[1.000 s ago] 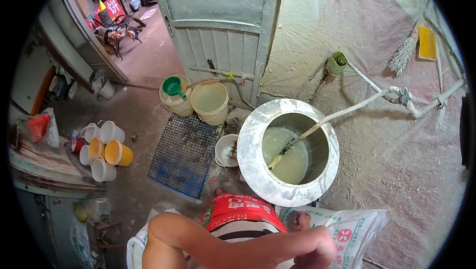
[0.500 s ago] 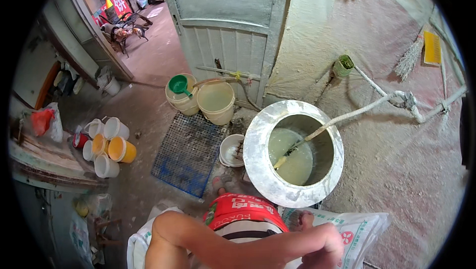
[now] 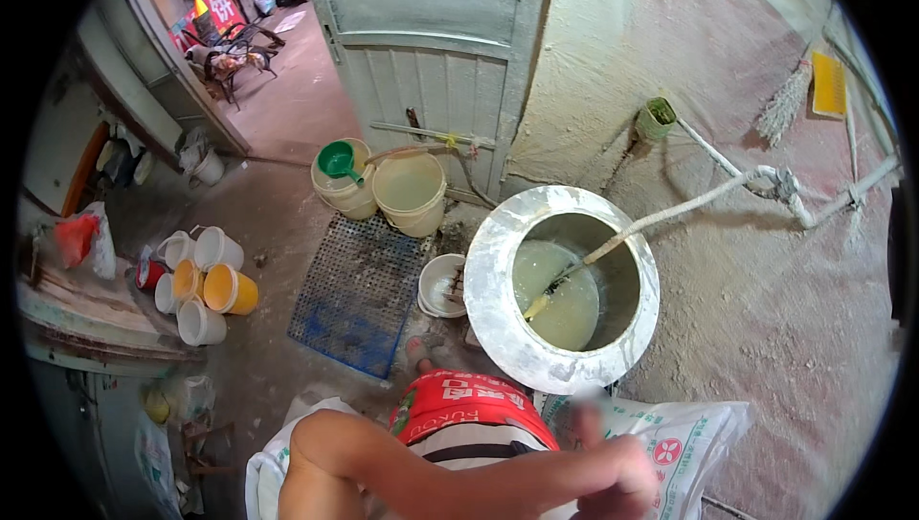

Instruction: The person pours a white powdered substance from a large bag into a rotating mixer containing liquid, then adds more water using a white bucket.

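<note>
My left forearm crosses my body to the right, over a white sack with green print (image 3: 704, 439). At its end my left hand (image 3: 627, 477) bends down, its fingers turned out of sight. My right hand (image 3: 587, 427) seems to be close beside it, mostly hidden and smeared at the tip; what either hand grips does not show. In front of me stands a large round metal vat (image 3: 498, 328) with a wide pale rim and cloudy yellowish liquid (image 3: 565, 314) inside. A pale hose (image 3: 670, 215) reaches down into the liquid. Red printed cloth (image 3: 469, 410) covers my front.
Two cream buckets (image 3: 412, 223) stand by the grey door (image 3: 421, 89), with a green dipper (image 3: 340, 164) on one. A small white bucket (image 3: 442, 290) sits left of the vat. A perforated mat (image 3: 354, 300) lies on the floor. Several white and yellow buckets (image 3: 230, 290) cluster farther left.
The view has shifted slightly, so the vat and buckets sit a little farther left and higher. A fingertip beside my left hand has moved upward and blurred. The forearm keeps its pose across my body.
</note>
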`<state>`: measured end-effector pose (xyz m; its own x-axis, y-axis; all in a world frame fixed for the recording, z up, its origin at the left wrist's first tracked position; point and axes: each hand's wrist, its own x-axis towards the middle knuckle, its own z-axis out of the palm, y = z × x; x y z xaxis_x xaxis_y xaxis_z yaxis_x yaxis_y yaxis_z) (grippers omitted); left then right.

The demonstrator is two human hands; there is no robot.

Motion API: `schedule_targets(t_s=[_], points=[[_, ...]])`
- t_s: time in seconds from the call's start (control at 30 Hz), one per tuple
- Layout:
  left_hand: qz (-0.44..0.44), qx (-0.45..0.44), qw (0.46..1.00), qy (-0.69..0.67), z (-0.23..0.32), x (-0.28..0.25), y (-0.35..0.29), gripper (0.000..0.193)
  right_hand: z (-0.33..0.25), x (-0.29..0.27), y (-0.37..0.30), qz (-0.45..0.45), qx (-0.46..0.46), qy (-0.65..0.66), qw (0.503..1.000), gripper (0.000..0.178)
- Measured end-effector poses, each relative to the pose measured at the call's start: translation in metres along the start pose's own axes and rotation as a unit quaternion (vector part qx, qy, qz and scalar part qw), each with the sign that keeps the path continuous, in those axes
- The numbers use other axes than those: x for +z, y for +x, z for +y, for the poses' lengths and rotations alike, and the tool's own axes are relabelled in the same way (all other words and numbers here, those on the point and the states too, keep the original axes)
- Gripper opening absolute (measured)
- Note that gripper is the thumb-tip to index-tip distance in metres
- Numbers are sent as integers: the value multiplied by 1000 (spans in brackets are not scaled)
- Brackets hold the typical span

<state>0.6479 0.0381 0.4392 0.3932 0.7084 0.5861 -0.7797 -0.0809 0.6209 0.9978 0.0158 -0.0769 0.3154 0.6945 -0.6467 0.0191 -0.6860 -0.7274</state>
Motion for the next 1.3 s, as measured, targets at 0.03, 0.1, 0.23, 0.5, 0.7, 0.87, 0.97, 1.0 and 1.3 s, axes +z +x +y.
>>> schedule_targets(t_s=[0.03, 0.1, 0.23, 0.5, 0.7, 0.87, 0.97, 1.0, 1.3], points=[[5, -6, 1000, -13, 3, 0, -4, 54, -9, 5, -10, -9, -19, -21, 1000, 15], [13, -13, 1000, -24, 3, 0, -5, 54, -20, 11, -20, -12, -44, -49, 998, 17], [8, -15, 1000, -12, -8, 3, 2, 55, 2, -2, 1, 49, 48, 15, 998, 17], [207, 20, 971, 121, -1, -6, -16, 32, 10, 23, 5, 28, -109, -47, 993, 7], [510, -90, 852, 77, -17, -130, -98, 24, 36, -9, 10, 42, -146, -110, 982, 12], [790, -161, 590, 54, -56, -249, -292, 17, 35, 1, -6, 51, -51, -174, 982, 19], [867, -188, 453, 92, -82, -270, -404, 17, 27, 12, -8, 47, -36, -162, 985, 16], [882, -201, 417, 86, -88, -271, -438, 17, 26, 14, -5, 45, -35, -158, 986, 14], [902, -279, 313, 101, -121, -245, -501, 13, 28, -4, 20, 51, -149, -55, 986, 6]])
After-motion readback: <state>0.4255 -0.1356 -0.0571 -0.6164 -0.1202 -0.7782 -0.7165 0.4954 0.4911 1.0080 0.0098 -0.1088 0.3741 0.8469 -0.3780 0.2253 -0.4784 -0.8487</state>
